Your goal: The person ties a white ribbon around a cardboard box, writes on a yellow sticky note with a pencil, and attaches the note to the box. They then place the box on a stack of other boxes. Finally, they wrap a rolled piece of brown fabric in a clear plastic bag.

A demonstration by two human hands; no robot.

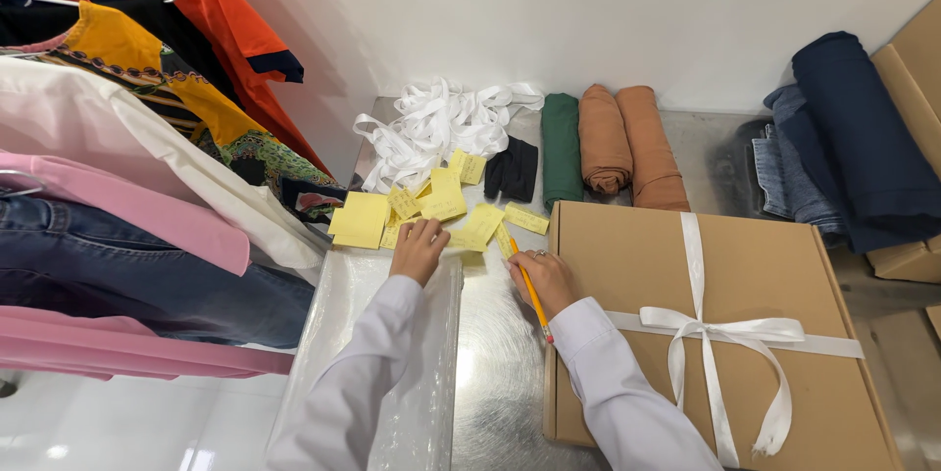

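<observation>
Nearest, along the table's front edge, two white sleeves reach in over the steel top. Under the left sleeve lies a stack of clear plastic bags by the table's left edge. At the right front corner sits a flat cardboard box tied with a white ribbon in a bow.

The right hand rests just beside the box's left far corner; its fingers are closed around a yellow pencil, whose tip points toward the notes. The left hand lies past the bags with its fingers curled down, touching a yellow sticky note in a loose scatter of such notes. A larger yellow pad sits at the table's left edge.

Beyond the notes, a heap of white ribbon strips fills the far left corner. Along the far edge lie a small black cloth, a green rolled cloth and two brown rolled cloths. Further right are folded jeans and a navy roll. Garments on hangers hang left of the table.
</observation>
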